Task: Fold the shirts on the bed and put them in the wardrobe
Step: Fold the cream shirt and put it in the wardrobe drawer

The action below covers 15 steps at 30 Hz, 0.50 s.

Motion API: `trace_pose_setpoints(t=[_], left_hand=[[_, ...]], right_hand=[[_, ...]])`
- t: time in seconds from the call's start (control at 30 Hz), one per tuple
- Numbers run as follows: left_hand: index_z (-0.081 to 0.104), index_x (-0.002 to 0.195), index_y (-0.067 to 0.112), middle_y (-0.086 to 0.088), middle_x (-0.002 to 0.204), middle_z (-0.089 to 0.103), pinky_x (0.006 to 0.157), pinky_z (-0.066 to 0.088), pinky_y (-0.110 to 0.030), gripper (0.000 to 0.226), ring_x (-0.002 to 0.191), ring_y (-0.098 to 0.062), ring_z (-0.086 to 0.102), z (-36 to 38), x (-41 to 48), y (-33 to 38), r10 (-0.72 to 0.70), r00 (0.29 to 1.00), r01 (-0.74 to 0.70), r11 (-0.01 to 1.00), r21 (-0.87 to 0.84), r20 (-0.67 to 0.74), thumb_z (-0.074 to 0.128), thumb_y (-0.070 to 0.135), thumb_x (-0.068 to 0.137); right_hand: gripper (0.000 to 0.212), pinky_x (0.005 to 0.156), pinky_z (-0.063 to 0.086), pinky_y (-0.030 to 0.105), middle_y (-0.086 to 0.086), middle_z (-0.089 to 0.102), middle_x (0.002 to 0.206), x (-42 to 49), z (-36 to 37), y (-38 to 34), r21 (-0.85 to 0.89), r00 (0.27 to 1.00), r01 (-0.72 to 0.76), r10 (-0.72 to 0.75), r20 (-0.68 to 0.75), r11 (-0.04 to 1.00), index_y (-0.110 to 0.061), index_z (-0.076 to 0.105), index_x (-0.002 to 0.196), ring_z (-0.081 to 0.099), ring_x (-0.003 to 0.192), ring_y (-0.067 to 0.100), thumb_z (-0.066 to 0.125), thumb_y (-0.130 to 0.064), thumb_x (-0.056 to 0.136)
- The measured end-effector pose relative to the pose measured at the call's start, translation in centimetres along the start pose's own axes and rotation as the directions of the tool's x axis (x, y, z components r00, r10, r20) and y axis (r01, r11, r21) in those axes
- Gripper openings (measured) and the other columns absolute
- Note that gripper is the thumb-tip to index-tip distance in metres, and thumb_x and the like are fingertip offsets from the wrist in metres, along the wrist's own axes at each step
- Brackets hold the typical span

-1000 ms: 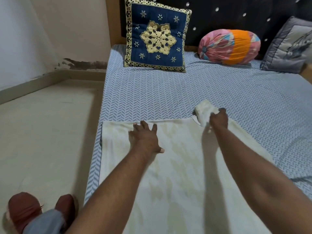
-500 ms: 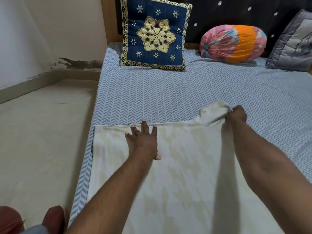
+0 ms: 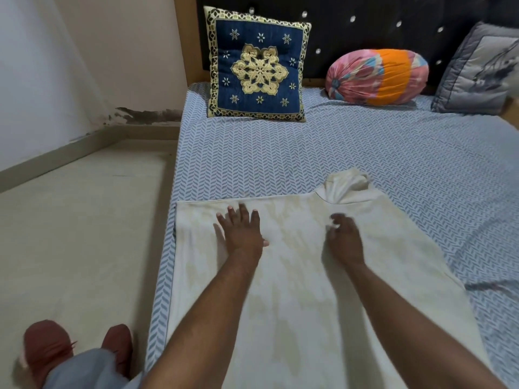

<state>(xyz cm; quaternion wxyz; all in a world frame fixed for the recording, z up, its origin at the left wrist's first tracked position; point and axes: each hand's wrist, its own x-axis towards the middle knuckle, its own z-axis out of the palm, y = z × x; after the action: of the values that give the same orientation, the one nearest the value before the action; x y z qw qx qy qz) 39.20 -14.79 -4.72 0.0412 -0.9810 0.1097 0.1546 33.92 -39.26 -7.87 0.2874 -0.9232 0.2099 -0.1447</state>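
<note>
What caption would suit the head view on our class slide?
Both hands, left hand and right hand, rest open on a cream shirt spread over the blue-patterned bed.

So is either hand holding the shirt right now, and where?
Nothing is gripped. The left hand lies flat and open on the cream shirt; the right hand, blurred, hangs over it, sleeve free.

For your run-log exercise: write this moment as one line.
cream fabric shirt flat on bed | left hand pressing it | right hand empty

Both hands palm-down, left hand (image 3: 243, 234) fingers spread flat, right hand (image 3: 345, 240) loosely curled, empty.
</note>
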Motion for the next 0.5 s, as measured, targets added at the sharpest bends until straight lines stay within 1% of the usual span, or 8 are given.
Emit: trace_pose_setpoints(t=[0.07,0.13,0.2,0.23,0.3,0.33,0.43,0.5], left_hand=[[0.009,0.156,0.021,-0.021,0.16,0.005,0.115,0.003,-0.064,0.069,0.147,-0.042,0.006,1.6,-3.5,-0.5,-0.019,1.0,0.018,0.998,-0.062,-0.022,0.033,0.054,0.099],[0.027,0.152,0.017,-0.024,0.153,0.029,0.114,0.015,-0.058,0.06,0.141,-0.043,0.027,3.2,-7.3,-1.3,0.018,0.994,-0.035,0.987,-0.158,-0.107,0.035,0.047,0.1],[0.055,0.132,0.009,-0.023,0.125,0.056,0.097,0.043,-0.051,0.053,0.111,-0.043,0.055,4.7,-11.8,-2.0,0.114,0.955,-0.176,0.961,-0.212,-0.274,0.043,0.043,0.093],[0.061,0.121,0.009,-0.017,0.112,0.06,0.085,0.05,-0.045,0.05,0.097,-0.037,0.059,5.4,-13.8,-2.3,0.14,0.935,-0.224,0.945,-0.239,-0.324,0.045,0.043,0.088],[0.061,0.111,0.013,-0.007,0.1,0.057,0.073,0.051,-0.037,0.041,0.087,-0.028,0.056,6.6,-17.8,-2.7,0.167,0.912,-0.289,0.909,-0.3,-0.374,0.053,0.043,0.083],[0.06,0.11,0.015,-0.004,0.1,0.056,0.072,0.051,-0.035,0.04,0.088,-0.026,0.055,7.0,-19.3,-2.8,0.193,0.913,-0.316,0.891,-0.325,-0.359,0.059,0.044,0.082],[0.052,0.114,0.021,0.003,0.106,0.055,0.076,0.047,-0.032,0.05,0.098,-0.018,0.053,8.3,-23.9,-3.6,0.329,0.927,-0.374,0.853,-0.364,-0.183,0.065,0.056,0.079],[0.05,0.112,0.022,0.002,0.105,0.053,0.077,0.044,-0.032,0.057,0.097,-0.017,0.05,8.9,-26.2,-4.8,0.419,0.902,-0.431,0.855,-0.289,-0.105,0.065,0.062,0.075]], right_hand=[[0.019,0.082,0.049,0.043,0.012,0.061,0.091,-4.7,0.3,-1.3,-0.04,0.989,0.119,-0.115,0.099,0.992,-0.01,0.064,0.104,0.06,0.088,0.035,0.064,-0.009,0.085],[0.017,0.078,0.046,0.037,0.005,0.059,0.089,-8.3,-0.1,-2.0,0.01,0.974,0.13,-0.129,0.187,0.992,-0.015,0.064,0.103,0.059,0.087,0.029,0.064,-0.016,0.085],[0.013,0.07,0.04,0.029,-0.003,0.057,0.085,-11.7,-1.4,-2.1,0.063,0.943,0.129,-0.142,0.3,0.99,-0.021,0.063,0.099,0.058,0.081,0.017,0.063,-0.021,0.086],[0.011,0.067,0.038,0.027,-0.007,0.056,0.083,-13.1,-2.0,-1.9,0.077,0.926,0.126,-0.145,0.348,0.989,-0.023,0.064,0.097,0.056,0.076,0.009,0.064,-0.021,0.086],[0.011,0.064,0.037,0.025,-0.011,0.055,0.078,-15.4,-3.5,-1.3,0.096,0.896,0.16,-0.185,0.403,0.982,-0.028,0.064,0.091,0.053,0.071,0.0,0.066,-0.02,0.084],[0.012,0.064,0.038,0.025,-0.011,0.056,0.077,-16.1,-4.3,-0.9,0.097,0.892,0.188,-0.212,0.4,0.977,-0.03,0.064,0.088,0.054,0.07,-0.001,0.067,-0.02,0.083],[0.013,0.065,0.045,0.024,-0.01,0.06,0.078,-18.1,-7.8,1.2,0.101,0.878,0.239,-0.259,0.402,0.966,-0.03,0.064,0.085,0.057,0.069,0.002,0.07,-0.019,0.081],[0.018,0.069,0.048,0.025,-0.01,0.063,0.081,-19.4,-10.5,2.8,0.083,0.849,0.226,-0.238,0.471,0.97,-0.032,0.065,0.086,0.059,0.072,0.003,0.073,-0.017,0.079]])
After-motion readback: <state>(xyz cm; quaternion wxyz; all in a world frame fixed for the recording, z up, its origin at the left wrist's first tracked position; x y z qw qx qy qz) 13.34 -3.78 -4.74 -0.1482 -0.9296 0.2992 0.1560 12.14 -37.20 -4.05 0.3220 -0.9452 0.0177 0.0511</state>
